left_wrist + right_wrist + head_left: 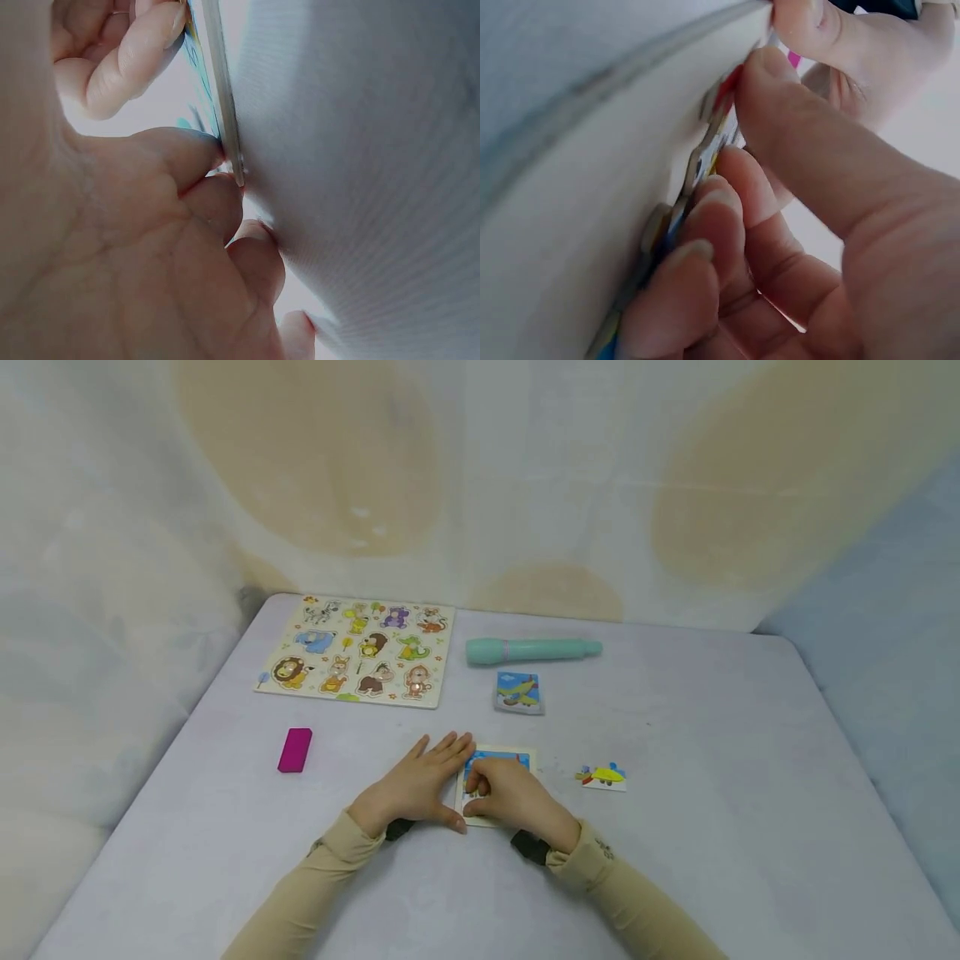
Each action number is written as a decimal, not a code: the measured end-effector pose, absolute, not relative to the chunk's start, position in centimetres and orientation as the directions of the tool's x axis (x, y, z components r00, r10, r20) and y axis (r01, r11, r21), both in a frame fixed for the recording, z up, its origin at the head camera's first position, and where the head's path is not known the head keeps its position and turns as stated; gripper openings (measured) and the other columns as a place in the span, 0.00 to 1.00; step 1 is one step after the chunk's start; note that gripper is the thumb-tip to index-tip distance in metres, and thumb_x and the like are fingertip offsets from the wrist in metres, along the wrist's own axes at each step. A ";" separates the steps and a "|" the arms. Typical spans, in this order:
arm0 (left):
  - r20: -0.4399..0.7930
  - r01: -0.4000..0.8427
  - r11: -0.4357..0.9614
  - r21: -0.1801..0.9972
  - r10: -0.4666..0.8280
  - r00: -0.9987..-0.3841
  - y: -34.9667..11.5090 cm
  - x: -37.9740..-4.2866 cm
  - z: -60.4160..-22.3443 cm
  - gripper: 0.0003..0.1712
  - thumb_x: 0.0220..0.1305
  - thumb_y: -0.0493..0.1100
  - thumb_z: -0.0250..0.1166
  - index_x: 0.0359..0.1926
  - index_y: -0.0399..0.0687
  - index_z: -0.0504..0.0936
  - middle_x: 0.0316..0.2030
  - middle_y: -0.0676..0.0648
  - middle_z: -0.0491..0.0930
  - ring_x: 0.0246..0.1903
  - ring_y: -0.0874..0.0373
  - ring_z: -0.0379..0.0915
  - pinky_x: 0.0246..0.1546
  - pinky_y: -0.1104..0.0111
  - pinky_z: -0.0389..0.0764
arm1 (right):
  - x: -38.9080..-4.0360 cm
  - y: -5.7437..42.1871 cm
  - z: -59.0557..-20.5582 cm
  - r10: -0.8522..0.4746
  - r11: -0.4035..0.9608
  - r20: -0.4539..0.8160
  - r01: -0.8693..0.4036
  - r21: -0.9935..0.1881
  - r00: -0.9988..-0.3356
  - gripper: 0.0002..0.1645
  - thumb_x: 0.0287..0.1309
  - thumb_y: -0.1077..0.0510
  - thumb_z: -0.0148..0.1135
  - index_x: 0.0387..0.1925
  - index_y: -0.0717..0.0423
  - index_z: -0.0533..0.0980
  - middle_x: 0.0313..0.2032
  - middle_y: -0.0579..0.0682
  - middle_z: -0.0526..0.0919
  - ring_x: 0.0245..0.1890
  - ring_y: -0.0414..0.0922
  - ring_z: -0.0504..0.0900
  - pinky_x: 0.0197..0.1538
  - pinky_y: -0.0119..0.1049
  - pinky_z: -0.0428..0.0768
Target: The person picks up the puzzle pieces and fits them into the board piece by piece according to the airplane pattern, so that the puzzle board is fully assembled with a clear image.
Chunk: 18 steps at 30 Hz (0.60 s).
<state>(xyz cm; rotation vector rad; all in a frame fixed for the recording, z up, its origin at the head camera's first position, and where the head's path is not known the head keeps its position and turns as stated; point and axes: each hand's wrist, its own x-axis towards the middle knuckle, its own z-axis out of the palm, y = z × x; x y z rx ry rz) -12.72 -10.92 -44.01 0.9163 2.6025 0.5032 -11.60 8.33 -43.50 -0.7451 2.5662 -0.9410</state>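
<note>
A small picture puzzle board (534, 762) with a pale wooden rim and blue sky lies flat before me. My left hand (416, 785) rests along its left side, fingers spread; in the left wrist view, fingertips touch the board's edge (227, 105). Over the board, my right hand (517, 795) has curled fingers and pinches a thin puzzle piece (697, 163) between thumb and fingertips, low against the tray. The hand hides much of the picture. To the right lies a loose puzzle piece (606, 777) with a yellow plane on it.
A large animal peg puzzle (352, 681) lies at the back left. Behind the small board are a square plane picture (517, 692) and a mint-green cylinder (534, 650), like a flashlight. A magenta block (295, 750) sits at the left.
</note>
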 end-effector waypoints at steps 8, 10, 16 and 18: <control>-0.227 0.508 0.751 0.422 0.630 -0.743 -10.8 -12.7 -44.4 0.67 0.43 0.66 0.75 0.75 0.43 0.50 0.77 0.45 0.45 0.77 0.47 0.38 0.74 0.43 0.40 | -12.6 12.7 -44.1 -0.628 0.517 -0.155 -0.260 -0.816 -0.763 0.09 0.61 0.54 0.65 0.42 0.53 0.78 0.35 0.44 0.82 0.33 0.35 0.77 0.38 0.26 0.77; -0.236 0.499 0.760 0.416 0.621 -0.748 -10.8 -12.7 -44.4 0.67 0.42 0.65 0.75 0.76 0.44 0.50 0.77 0.46 0.45 0.77 0.48 0.37 0.75 0.44 0.39 | -12.9 14.5 -44.0 -0.592 0.531 -0.163 -0.230 -0.816 -0.790 0.10 0.62 0.54 0.63 0.43 0.53 0.79 0.38 0.46 0.84 0.36 0.37 0.78 0.41 0.27 0.78; -0.231 0.498 0.760 0.418 0.619 -0.751 -10.8 -12.7 -44.2 0.68 0.41 0.64 0.76 0.75 0.43 0.51 0.77 0.45 0.46 0.77 0.48 0.38 0.75 0.44 0.39 | -13.4 20.6 -43.7 -0.382 0.635 -0.158 -0.135 -0.760 -0.911 0.12 0.62 0.55 0.63 0.45 0.55 0.78 0.40 0.50 0.83 0.36 0.40 0.79 0.38 0.31 0.79; -0.228 0.503 0.758 0.416 0.622 -0.749 -10.8 -12.7 -44.1 0.68 0.41 0.65 0.76 0.75 0.43 0.51 0.77 0.45 0.46 0.77 0.48 0.38 0.74 0.44 0.40 | -13.3 22.4 -43.5 -0.336 0.660 -0.140 -0.127 -0.741 -0.931 0.14 0.61 0.57 0.64 0.48 0.56 0.77 0.41 0.52 0.83 0.36 0.41 0.78 0.36 0.32 0.78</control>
